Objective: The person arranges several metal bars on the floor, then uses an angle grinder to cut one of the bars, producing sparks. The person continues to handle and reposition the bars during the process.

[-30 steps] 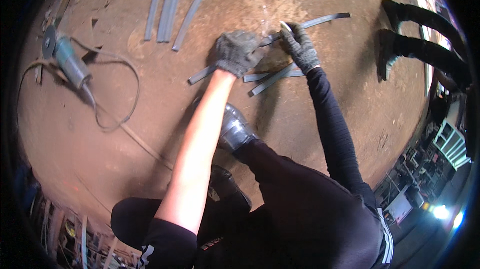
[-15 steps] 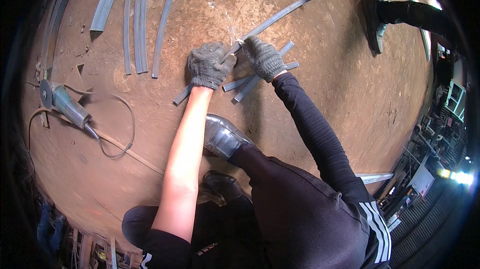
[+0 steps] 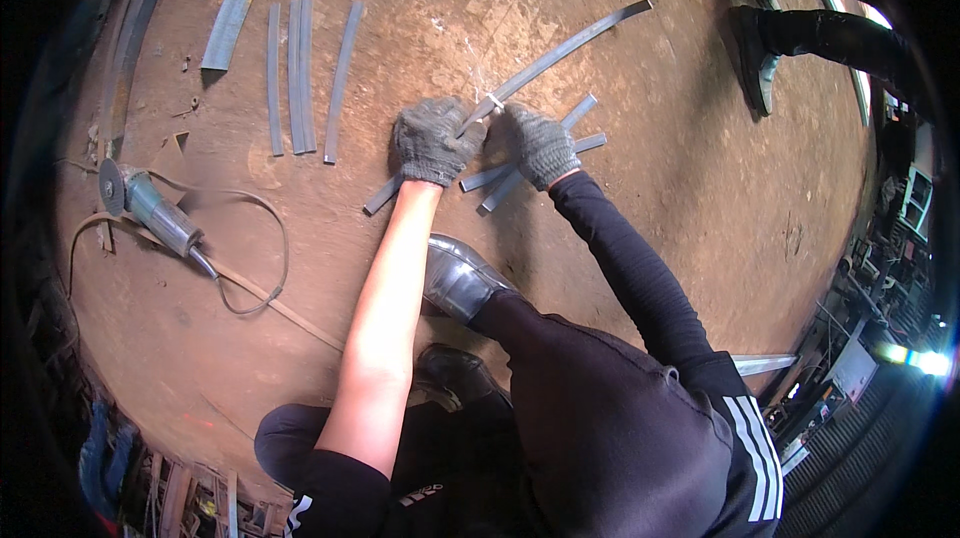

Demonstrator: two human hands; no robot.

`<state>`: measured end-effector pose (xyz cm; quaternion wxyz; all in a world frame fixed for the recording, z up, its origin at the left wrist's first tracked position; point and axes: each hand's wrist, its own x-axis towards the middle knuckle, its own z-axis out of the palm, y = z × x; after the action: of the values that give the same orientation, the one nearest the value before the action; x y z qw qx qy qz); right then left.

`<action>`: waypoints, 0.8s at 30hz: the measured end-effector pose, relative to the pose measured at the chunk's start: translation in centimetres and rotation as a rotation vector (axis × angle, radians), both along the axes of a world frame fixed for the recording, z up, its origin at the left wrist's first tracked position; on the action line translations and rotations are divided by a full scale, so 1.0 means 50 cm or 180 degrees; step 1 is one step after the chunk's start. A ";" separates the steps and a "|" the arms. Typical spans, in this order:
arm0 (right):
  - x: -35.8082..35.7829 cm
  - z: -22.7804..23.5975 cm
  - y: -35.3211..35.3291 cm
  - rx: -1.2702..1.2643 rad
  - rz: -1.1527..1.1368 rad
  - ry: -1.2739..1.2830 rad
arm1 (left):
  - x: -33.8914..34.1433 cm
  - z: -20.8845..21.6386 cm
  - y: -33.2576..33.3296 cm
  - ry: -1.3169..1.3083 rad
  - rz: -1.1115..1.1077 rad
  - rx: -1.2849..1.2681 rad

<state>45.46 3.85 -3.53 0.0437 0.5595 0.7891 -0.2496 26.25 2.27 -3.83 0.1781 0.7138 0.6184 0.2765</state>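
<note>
Right, beneath everything spreads the brown, scuffed floor (image 3: 700, 238), where a co-worker's black-trousered legs (image 3: 840, 38) stand well apart from me at the upper right. Towards the upper left lies a wide blue-grey metal channel (image 3: 238, 8). Nearer the middle, a long narrow grey metal bar (image 3: 575, 49) slants over the floor from between my hands, its far end up and to the right. To my left rests a teal-and-silver angle grinder (image 3: 160, 213) with a thin disc, apart from both hands. Four narrow grey metal strips (image 3: 343, 83) lie up and to the right of it, and two shorter grey metal bars (image 3: 500, 192) cross beside my right hand, partly hidden by it. My left hand (image 3: 432, 141), in a grey knitted glove, is closed over the near part of the long bar; a grey end shows below it, though I cannot tell whether that is the same piece. My right hand (image 3: 543, 146), gloved alike, has its fingers drawn narrow around a small white piece (image 3: 497, 103) at the bar. I judge the step in hand to be setting that piece against the metal; the next move seems to call for a firm left hold and a light, steady right pinch
</note>
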 end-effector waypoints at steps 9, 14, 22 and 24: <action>0.072 0.047 -0.012 0.0482 -0.1370 0.0916 | -0.019 -0.018 -0.012 -0.0047 0.0032 0.0066; 0.227 0.127 0.034 0.0479 -0.0445 0.0217 | -0.008 -0.014 -0.008 0.0051 -0.0036 -0.0015; 0.276 0.067 0.047 -0.0096 0.0621 0.0093 | -0.032 -0.002 -0.044 0.0322 -0.0262 -0.0588; 0.268 0.064 0.044 -0.0114 0.0688 0.0066 | -0.048 0.001 -0.053 0.0519 -0.0360 -0.0986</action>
<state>58.85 6.07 -0.32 0.0721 0.4677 0.8407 -0.2633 23.83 -0.37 -3.76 0.2503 0.7315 0.6249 0.1087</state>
